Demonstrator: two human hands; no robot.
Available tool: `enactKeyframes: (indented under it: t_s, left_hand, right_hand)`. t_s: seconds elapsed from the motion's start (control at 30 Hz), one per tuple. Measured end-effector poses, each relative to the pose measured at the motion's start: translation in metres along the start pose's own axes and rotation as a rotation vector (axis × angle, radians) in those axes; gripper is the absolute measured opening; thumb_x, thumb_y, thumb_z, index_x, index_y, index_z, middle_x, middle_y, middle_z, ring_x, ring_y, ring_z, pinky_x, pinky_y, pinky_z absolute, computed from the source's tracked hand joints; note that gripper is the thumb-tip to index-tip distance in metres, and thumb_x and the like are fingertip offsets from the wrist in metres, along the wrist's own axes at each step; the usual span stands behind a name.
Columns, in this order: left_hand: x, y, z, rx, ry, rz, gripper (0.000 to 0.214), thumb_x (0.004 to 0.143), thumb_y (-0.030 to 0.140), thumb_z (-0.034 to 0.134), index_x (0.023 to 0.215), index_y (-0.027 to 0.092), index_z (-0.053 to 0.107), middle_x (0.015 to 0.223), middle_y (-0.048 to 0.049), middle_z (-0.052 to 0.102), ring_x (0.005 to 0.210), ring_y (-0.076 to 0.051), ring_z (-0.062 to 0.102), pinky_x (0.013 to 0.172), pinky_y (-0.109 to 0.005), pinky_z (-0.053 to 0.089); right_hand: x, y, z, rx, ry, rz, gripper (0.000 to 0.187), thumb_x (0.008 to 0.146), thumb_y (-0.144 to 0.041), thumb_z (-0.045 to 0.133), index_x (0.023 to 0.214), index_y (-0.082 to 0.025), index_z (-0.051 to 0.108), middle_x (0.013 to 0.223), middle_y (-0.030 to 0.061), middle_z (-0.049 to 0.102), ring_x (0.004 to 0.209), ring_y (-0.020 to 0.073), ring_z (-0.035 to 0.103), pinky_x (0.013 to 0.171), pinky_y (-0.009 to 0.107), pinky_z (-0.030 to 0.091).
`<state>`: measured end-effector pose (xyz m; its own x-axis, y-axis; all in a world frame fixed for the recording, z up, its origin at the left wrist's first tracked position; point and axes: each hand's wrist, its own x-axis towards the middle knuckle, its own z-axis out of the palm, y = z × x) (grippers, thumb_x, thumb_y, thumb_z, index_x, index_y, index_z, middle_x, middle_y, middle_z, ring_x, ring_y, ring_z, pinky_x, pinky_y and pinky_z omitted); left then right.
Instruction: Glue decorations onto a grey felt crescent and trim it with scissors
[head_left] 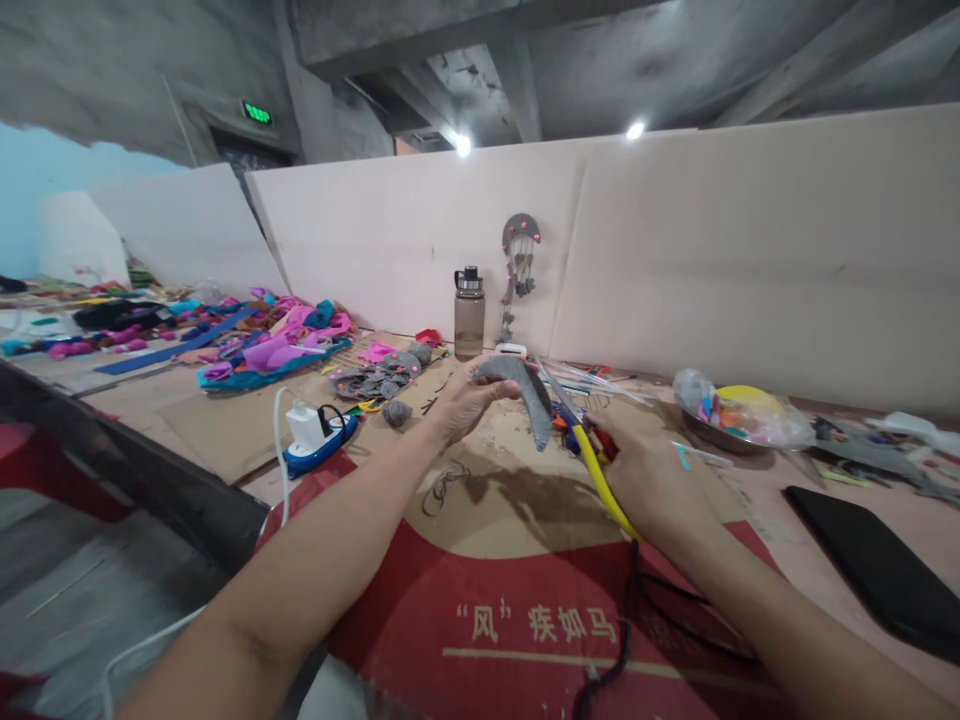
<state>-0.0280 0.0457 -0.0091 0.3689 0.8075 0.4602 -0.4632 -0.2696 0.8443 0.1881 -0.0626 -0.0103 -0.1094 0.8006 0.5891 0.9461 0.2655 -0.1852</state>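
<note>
My left hand [472,400] grips a grey crescent-shaped piece, apparently felt [531,395], by its upper left end, fingers behind it and thumb in front. Just right of the crescent, my right hand [637,465] is closed around a corded tool with a yellow handle [596,480] and a long pointed metal tip. The tip points up and to the left, close to the crescent's right edge; I cannot tell whether they touch. A black cord [626,610] trails below the handle. Small blue and red items, partly hidden by my right hand, lie behind the tool.
Beneath my hands lies red-printed cardboard [540,590]. A bottle [469,320] stands by the white partition, where a grey crescent decoration [521,240] hangs. A power strip [322,445] and grey felt pieces [379,377] lie left. Rightward are a metal bowl [724,432] and a black phone [877,560].
</note>
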Motion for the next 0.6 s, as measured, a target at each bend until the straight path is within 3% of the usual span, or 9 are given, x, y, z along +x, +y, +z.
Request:
enactKeyframes:
  t_s: [0.13,0.27,0.43,0.6]
  left_hand:
    - [-0.001,0.002,-0.002,-0.03,-0.024,0.012,0.051,0.063,0.037,0.089,0.106,0.017,0.073,0.102,-0.0094,0.075,0.101,-0.022,0.067,0.085,-0.03,0.048]
    - [0.001,0.002,-0.005,-0.033,0.0,0.024,0.05,0.062,0.038,0.09,0.104,0.016,0.074,0.098,-0.0079,0.075,0.091,-0.018,0.067,0.081,-0.029,0.049]
    - [0.001,0.0,-0.004,-0.027,0.013,0.019,0.05,0.062,0.035,0.09,0.104,0.016,0.072,0.097,-0.0076,0.074,0.09,-0.018,0.067,0.082,-0.031,0.049]
    - [-0.001,0.0,-0.002,0.019,-0.02,0.009,0.047,0.065,0.033,0.088,0.105,0.015,0.071,0.106,-0.0112,0.075,0.1,-0.021,0.067,0.084,-0.031,0.049]
  right_hand:
    - [0.002,0.005,0.006,0.178,0.045,0.004,0.032,0.082,-0.023,0.051,0.108,-0.022,0.07,0.079,0.0065,0.072,0.07,0.0214,0.062,0.061,0.028,0.041]
    - [0.005,0.005,0.009,0.224,0.034,-0.068,0.039,0.079,-0.019,0.053,0.117,-0.018,0.065,0.099,0.011,0.071,0.082,0.0227,0.063,0.066,0.029,0.043]
    - [0.002,0.004,0.013,0.054,-0.042,0.001,0.041,0.078,-0.011,0.05,0.115,-0.019,0.065,0.082,0.0054,0.064,0.063,0.0163,0.053,0.058,0.026,0.033]
    - [-0.002,0.003,0.015,-0.054,-0.029,-0.031,0.037,0.081,-0.012,0.047,0.112,-0.019,0.067,0.076,0.0054,0.063,0.062,0.0162,0.051,0.056,0.026,0.027]
